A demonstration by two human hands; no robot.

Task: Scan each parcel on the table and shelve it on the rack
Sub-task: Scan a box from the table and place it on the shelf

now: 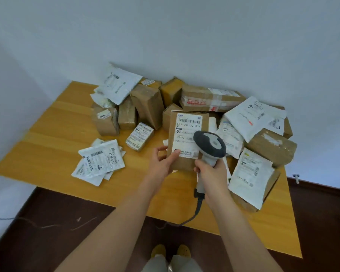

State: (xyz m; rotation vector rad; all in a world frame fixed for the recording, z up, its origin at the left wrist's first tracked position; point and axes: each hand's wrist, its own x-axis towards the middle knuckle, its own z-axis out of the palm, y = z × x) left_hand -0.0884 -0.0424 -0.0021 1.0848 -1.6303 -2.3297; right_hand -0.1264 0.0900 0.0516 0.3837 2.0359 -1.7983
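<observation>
- left grip: grasping one brown cardboard parcel at its lower left edge, thumb on the shipping label; parcel held upright above the counter, label facing the camera.
- right grip: clenched round the handle of one grey-and-white barcode scanner; its head overlaps the label's lower right. one cable hangs from the handle.
- counter: at least eight cardboard boxes piled at the rear; one small labelled box apart in front; a stack of white mailers at left, exact count unclear.
</observation>
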